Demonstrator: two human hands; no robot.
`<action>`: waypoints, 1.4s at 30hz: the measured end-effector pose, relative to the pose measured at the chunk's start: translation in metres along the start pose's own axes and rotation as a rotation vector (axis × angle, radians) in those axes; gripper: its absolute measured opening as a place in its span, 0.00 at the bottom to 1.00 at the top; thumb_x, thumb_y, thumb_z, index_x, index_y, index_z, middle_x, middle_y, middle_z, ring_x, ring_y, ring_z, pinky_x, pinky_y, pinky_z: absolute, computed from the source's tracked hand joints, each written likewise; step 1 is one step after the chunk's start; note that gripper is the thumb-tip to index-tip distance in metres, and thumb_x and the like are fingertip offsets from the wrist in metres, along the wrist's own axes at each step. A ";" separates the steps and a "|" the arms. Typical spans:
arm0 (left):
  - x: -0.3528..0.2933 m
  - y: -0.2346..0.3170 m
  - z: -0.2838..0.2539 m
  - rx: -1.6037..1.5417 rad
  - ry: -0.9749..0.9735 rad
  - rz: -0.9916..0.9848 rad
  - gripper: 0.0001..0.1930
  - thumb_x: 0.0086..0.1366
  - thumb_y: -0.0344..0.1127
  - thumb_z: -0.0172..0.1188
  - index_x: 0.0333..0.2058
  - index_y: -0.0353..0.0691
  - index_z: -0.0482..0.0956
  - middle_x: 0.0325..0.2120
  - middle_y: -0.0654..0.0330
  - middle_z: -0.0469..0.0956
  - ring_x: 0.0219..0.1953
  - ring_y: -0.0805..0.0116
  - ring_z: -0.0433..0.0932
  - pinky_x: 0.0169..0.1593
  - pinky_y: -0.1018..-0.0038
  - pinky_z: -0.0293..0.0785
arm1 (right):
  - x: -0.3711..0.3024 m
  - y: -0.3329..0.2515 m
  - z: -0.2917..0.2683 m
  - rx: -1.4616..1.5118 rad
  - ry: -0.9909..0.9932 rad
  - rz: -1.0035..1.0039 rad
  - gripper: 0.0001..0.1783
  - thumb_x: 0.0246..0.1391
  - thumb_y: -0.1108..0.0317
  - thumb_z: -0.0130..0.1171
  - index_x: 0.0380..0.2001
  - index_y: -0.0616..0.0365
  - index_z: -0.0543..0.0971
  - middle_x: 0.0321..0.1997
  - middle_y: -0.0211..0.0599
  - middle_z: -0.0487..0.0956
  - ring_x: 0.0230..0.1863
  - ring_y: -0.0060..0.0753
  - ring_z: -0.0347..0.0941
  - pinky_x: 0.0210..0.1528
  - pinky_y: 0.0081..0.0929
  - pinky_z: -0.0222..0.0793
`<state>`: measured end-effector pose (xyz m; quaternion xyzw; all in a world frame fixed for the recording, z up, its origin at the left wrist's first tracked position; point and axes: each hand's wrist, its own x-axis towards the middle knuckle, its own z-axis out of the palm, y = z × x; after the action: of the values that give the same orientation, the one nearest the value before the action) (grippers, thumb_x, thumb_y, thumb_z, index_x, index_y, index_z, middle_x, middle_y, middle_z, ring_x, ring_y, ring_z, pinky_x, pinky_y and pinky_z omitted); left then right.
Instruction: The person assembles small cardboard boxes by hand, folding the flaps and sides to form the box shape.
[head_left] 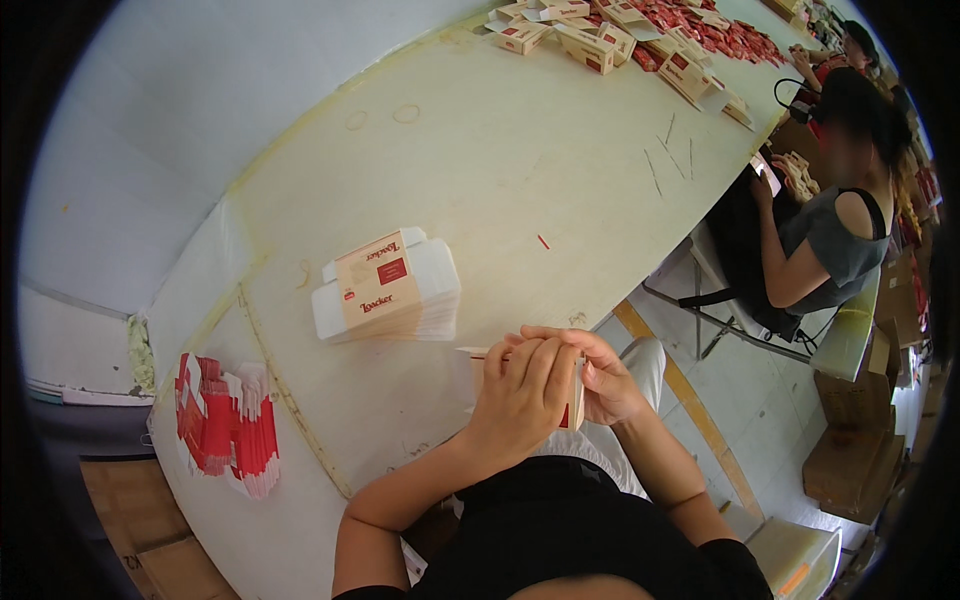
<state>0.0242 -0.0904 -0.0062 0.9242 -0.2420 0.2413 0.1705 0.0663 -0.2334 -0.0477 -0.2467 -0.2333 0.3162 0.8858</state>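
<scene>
The two hands are together, both clamped on a small cream carton [575, 408] held just in front of the body by the near edge of the tabletop [520, 150]. The left hand [520, 392] covers most of its near side, so only a strip with a red patch and a pale edge at the left show; the right hand [610, 385] wraps the far end, its fingers partly behind those of the left, and how they press the carton cannot be told. Ahead and to the left of the hands lies a fanned stack of flattened cartons [385, 285] — the lower ones show only as layered edges. Farther left sits a group of red-and-white folded cartons [232, 425], too overlapped to count. A small red strip [543, 242] lies ahead of the hands. Well beyond it, assembled cartons [600, 45] and a heap of red packets [725, 35] run out at the upper rim. To the right of the hands a seated co-worker [825, 240] holds a bright-screened device [767, 178]; another person [855, 50] behind is mostly hidden.
</scene>
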 end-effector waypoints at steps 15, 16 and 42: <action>-0.003 -0.002 -0.008 -0.035 -0.063 -0.150 0.34 0.50 0.35 0.63 0.56 0.30 0.63 0.48 0.50 0.66 0.49 0.54 0.67 0.55 0.57 0.60 | 0.000 0.002 0.022 -0.662 0.242 0.026 0.36 0.64 0.62 0.46 0.69 0.55 0.42 0.64 0.52 0.62 0.63 0.40 0.62 0.59 0.33 0.62; 0.001 -0.004 -0.012 -0.035 -0.077 -0.171 0.37 0.49 0.36 0.64 0.57 0.29 0.62 0.49 0.50 0.66 0.49 0.53 0.66 0.56 0.56 0.60 | -0.005 0.000 0.024 -0.871 0.233 0.059 0.37 0.64 0.63 0.45 0.69 0.56 0.41 0.61 0.52 0.64 0.61 0.39 0.64 0.58 0.33 0.63; -0.010 -0.193 -0.069 0.116 -0.643 -0.477 0.64 0.31 0.55 0.77 0.65 0.35 0.51 0.60 0.47 0.56 0.64 0.48 0.54 0.65 0.49 0.47 | 0.011 -0.059 -0.051 -0.597 0.669 0.179 0.19 0.62 0.65 0.50 0.55 0.58 0.67 0.52 0.36 0.72 0.43 0.29 0.76 0.44 0.24 0.71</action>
<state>0.0933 0.1017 0.0067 0.9908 -0.0480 -0.0933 0.0850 0.1292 -0.2808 -0.0491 -0.5989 0.0068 0.2133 0.7719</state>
